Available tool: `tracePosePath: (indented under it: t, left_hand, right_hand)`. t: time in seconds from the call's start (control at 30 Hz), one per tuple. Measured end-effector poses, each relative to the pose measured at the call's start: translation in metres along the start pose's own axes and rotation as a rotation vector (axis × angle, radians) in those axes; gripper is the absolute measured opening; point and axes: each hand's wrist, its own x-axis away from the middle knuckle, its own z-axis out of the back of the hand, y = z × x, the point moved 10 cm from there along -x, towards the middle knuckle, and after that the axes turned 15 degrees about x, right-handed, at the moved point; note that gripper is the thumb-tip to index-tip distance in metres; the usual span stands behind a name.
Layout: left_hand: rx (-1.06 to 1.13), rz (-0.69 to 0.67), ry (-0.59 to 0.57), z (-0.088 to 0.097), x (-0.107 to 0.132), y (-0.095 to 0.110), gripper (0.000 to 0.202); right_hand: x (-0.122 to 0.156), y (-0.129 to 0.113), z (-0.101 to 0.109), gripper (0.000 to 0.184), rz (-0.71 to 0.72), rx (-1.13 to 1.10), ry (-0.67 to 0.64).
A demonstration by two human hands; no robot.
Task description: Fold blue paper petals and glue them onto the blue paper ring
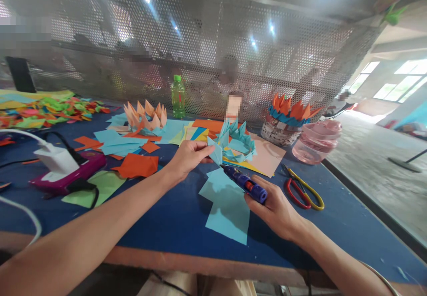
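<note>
My left hand (190,157) pinches a folded light-blue paper piece (215,150) above the table. In my right hand (275,207) is a dark blue glue gun (245,183), its tip touching or very close to the lower end of that piece. Just behind stands a ring of folded light-blue paper points (245,147). Flat light-blue paper sheets (228,209) lie under the glue gun. To the right of my right hand rest scissors (303,191) with one red and one yellow handle.
A purple power strip (71,174) with a white plug sits left. Behind are a peach paper ring (146,118), a green bottle (178,97), an orange-and-blue paper ring (290,111) on a round holder, and a pink-tinted plastic jar (315,142). A perforated screen (200,42) stands behind the table.
</note>
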Motion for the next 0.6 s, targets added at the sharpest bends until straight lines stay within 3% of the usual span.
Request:
tracePosePath:
  t: [0.6]
  left_hand:
    - [0.011,-0.018,0.014,0.0026,-0.0012,0.0044,0.019]
  right_hand:
    - [-0.0002,0.0034,-0.0077,0.018,-0.008,-0.032,-0.049]
